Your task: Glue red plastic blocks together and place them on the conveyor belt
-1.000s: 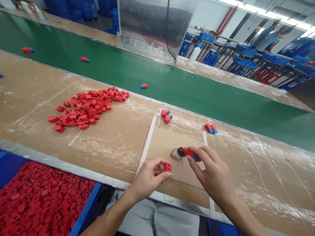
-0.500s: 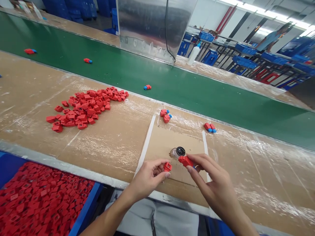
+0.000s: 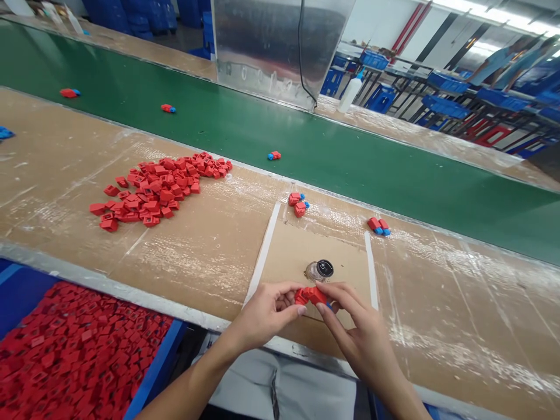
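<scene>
Over the near edge of a cardboard sheet (image 3: 280,251), my left hand (image 3: 269,312) pinches a small hollow red plastic block (image 3: 300,296). My right hand (image 3: 356,321) grips a red plastic piece with a blue end (image 3: 317,295), the blue mostly behind the fingers. The two red parts meet end to end between my fingertips; whether one sits inside the other I cannot tell. Just beyond them stands a small round clear jar with a black top (image 3: 324,268). Farther back on the table lie two red-and-blue pieces (image 3: 300,209) and, to the right, another pair (image 3: 378,226).
A heap of red blocks (image 3: 161,186) lies on the left of the table. A blue bin (image 3: 155,364) full of red blocks stands at lower left. Several red-and-blue pieces rest on the green conveyor belt (image 3: 359,157). A white bottle (image 3: 350,93) stands beyond it; people are in the background.
My right hand has moved left and brought its red-and-blue piece against the block in my left hand. The view has shifted slightly, and pieces on the belt appear a little farther right.
</scene>
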The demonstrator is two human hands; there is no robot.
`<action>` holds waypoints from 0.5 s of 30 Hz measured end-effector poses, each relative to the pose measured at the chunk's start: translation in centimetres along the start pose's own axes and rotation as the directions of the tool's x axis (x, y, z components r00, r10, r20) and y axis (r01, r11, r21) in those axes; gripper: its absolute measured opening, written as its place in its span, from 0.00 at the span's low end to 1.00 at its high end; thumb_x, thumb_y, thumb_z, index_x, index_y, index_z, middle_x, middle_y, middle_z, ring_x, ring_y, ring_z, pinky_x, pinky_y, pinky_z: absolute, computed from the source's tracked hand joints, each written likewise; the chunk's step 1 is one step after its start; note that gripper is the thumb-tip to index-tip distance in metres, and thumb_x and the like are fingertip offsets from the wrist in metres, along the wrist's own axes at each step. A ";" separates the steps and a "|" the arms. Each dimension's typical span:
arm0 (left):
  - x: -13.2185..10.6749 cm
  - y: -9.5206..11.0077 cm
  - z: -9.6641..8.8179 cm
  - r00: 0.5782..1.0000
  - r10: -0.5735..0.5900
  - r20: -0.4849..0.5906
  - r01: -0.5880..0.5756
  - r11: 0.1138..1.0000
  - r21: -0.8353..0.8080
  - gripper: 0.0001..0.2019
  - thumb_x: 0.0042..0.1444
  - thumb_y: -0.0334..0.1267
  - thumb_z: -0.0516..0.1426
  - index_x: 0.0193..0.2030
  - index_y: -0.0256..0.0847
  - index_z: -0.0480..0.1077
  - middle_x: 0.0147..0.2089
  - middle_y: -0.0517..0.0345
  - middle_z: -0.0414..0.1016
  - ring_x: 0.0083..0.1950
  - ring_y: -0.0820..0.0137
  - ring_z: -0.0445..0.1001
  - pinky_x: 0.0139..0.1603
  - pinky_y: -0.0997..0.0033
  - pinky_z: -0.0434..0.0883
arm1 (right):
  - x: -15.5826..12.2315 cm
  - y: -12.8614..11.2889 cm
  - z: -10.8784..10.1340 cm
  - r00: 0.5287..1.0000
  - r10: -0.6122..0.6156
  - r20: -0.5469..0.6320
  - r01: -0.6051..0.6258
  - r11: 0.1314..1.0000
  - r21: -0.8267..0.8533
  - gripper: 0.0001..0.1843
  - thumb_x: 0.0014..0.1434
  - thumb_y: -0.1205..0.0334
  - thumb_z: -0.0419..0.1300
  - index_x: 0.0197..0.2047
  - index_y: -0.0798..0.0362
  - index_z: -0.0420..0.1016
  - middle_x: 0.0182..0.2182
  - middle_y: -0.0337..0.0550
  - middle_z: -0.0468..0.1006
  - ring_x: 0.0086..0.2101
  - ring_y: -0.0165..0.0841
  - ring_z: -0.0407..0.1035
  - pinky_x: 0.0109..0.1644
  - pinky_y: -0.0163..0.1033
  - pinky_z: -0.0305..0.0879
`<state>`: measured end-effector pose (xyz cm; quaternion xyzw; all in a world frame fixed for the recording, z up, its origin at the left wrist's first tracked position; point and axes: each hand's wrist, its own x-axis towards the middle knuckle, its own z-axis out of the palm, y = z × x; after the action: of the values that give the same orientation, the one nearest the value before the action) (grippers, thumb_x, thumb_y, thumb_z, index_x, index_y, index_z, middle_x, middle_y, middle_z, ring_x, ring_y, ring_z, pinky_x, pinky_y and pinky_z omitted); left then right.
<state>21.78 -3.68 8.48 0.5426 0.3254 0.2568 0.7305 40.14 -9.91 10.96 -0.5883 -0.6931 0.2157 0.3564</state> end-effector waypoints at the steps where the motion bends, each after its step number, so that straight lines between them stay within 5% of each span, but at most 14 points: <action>1: 0.0 0.0 0.0 1.000 0.004 0.002 -0.004 1.000 0.006 0.13 0.59 0.38 0.59 0.49 0.38 0.74 0.31 0.63 0.63 0.31 0.75 0.60 0.32 0.76 0.59 | 0.0 0.0 0.0 1.000 -0.005 0.002 0.005 1.000 -0.002 0.12 0.68 0.64 0.55 0.54 0.50 0.71 0.45 0.46 0.73 0.39 0.33 0.70 0.43 0.37 0.68; 9: 0.0 0.1 -0.3 0.999 0.042 0.032 -0.047 0.984 0.169 0.12 0.59 0.39 0.57 0.45 0.36 0.76 0.32 0.57 0.71 0.33 0.70 0.66 0.34 0.74 0.63 | -0.3 0.2 0.0 0.995 -0.044 0.090 0.044 0.999 0.001 0.11 0.68 0.66 0.53 0.51 0.50 0.72 0.42 0.45 0.71 0.36 0.32 0.69 0.39 0.35 0.67; 15: -0.3 1.0 -0.6 0.992 0.091 0.084 -0.115 0.927 0.357 0.07 0.59 0.33 0.54 0.39 0.39 0.74 0.33 0.60 0.71 0.33 0.71 0.65 0.34 0.75 0.61 | -0.8 0.2 0.2 0.984 -0.009 0.178 0.002 0.999 0.041 0.10 0.70 0.64 0.51 0.49 0.51 0.71 0.45 0.49 0.70 0.43 0.36 0.70 0.44 0.38 0.68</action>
<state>21.10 -3.27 9.34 0.6919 0.3139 0.2128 0.6143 40.13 -10.62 10.47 -0.5574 -0.7192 0.2807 0.3055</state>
